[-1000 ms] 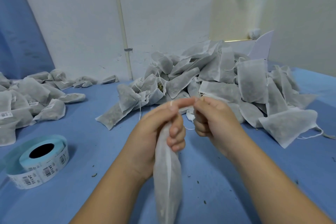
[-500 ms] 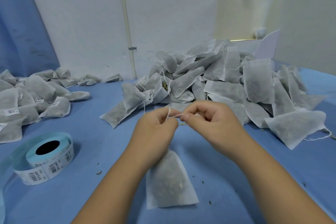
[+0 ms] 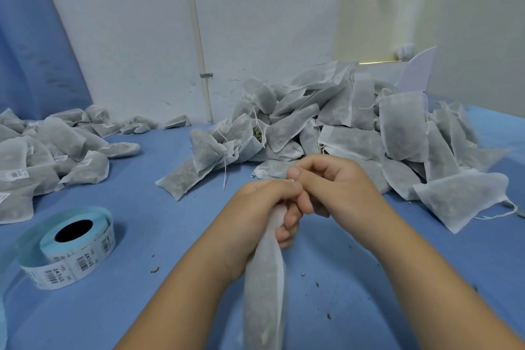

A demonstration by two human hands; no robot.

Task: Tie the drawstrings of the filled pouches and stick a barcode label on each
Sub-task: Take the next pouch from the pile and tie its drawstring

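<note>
Two hands meet above blue table [image 3: 369, 293]: left hand [image 3: 262, 207] fisted round neck of hanging pouch [image 3: 265, 293], right hand [image 3: 336, 187] curled, pinching its gathered top.

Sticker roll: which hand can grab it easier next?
Left, probably. The label roll lies on the same side as the left hand; the right hand would cross over the pouch. But the left hand grips the pouch.

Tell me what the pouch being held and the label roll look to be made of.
Pouch: thin non-woven fabric or filter paper, matte and semi-sheer; dark filling shows through, and it gathers into soft folds at its squeezed neck.
Label roll: white paper labels printed with black barcodes, on a pale blue backing strip, probably a slick release liner; its finish is hard to judge.
</note>
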